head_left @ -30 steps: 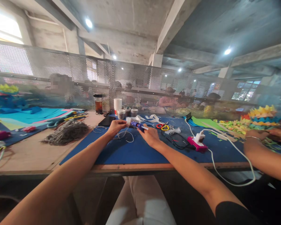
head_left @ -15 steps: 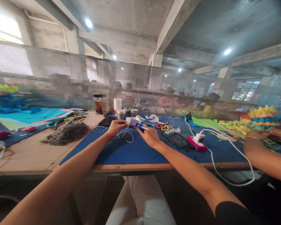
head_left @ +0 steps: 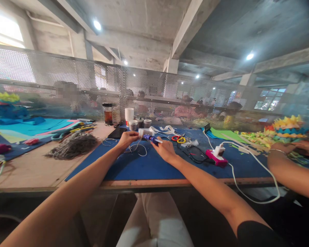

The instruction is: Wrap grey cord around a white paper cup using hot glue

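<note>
Above the blue mat (head_left: 144, 169), my left hand (head_left: 128, 140) pinches a small whitish piece (head_left: 145, 131) whose exact kind I cannot make out. My right hand (head_left: 165, 149) is closed around a purple-blue glue gun (head_left: 149, 137), with a white glue stick (head_left: 158, 140) showing at its near end. The gun's front end points left and meets or nearly meets the whitish piece; contact is too small to tell. A thin white cord (head_left: 142, 146) lies curled on the mat below both hands.
Paper cups (head_left: 129, 115) and a jar of brown liquid (head_left: 108, 114) stand behind. Red-and-yellow-handled scissors (head_left: 181, 139), a black cable (head_left: 193, 156) and a pink power strip (head_left: 216, 158) lie rightward. Grey cord (head_left: 74, 144) is heaped left. Another person's arm (head_left: 285, 168) reaches in at right.
Almost nothing differs. The whitish piece at my left fingertips appears slightly turned, while both hands keep their place and their hold.
</note>
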`<state>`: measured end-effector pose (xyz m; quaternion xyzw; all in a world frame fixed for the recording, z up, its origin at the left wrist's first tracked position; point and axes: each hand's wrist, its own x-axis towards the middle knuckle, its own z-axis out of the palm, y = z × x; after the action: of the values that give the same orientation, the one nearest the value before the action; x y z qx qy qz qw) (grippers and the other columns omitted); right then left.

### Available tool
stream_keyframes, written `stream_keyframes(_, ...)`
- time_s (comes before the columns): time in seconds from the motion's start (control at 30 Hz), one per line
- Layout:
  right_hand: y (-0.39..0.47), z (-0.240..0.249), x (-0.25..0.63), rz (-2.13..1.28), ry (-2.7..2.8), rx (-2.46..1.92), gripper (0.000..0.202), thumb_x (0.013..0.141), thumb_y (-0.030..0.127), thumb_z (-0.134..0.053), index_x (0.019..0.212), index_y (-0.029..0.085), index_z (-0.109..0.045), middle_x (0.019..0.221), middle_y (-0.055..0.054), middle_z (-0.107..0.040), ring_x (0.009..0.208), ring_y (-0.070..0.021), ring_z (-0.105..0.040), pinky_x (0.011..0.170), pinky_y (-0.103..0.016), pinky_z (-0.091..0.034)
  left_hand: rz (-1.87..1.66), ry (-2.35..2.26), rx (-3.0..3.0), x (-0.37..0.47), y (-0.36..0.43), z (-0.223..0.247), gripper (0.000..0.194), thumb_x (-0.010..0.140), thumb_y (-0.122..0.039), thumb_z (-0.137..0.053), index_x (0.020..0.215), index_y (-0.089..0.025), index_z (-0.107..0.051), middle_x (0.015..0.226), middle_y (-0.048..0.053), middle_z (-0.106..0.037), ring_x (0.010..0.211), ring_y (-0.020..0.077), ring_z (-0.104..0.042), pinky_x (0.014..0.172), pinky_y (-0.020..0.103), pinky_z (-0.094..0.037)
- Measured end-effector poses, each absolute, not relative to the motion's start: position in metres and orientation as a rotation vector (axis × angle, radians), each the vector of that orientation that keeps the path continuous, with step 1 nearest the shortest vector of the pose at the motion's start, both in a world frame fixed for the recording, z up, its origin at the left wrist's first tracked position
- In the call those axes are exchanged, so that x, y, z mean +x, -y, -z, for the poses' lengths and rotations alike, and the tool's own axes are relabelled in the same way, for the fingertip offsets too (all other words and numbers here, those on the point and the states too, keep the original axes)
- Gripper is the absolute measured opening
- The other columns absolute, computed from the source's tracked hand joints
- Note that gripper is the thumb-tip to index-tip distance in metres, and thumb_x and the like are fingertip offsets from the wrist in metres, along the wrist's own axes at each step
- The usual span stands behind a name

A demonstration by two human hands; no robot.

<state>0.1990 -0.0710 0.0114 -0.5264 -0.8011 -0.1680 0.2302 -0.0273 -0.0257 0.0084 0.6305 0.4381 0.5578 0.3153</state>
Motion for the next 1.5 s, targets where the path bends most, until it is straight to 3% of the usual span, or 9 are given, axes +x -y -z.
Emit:
stream_keyframes(0.4, 0.0703, -0.0105, 0.1997, 0.483, 2.21, -1.43, 0.039, 0.096, 0.052, -0.031, 0.104, 0.021, -0.053, 0.083, -0.005, -0.071, 0.076, -0.0212, -0.068, 0.065, -0.026, -0.04, -1.47, -1.137, 1.647, -0.0271, 0.0259, -0.0068, 0.034, 0.057, -0.037, -0.078, 0.082, -0.014, -0.074, 0.074, 0.004, -0.07, 0.066, 0.0161, -0.061, 0.069, 0.029, -0.046)
stream_keyframes(1.5, 0.068, -0.0063, 0.2003, 0.505, 2.209, -1.412, 0.04, 0.096, 0.053, -0.03, 0.103, 0.02, -0.052, 0.084, -0.005, -0.071, 0.077, -0.0204, -0.067, 0.064, -0.025, -0.039, -1.463, -1.127, 1.657, -0.0298, 0.0237, -0.0061, 0.034, 0.059, -0.037, -0.077, 0.082, -0.013, -0.074, 0.071, 0.003, -0.069, 0.064, 0.0149, -0.059, 0.066, 0.027, -0.046)
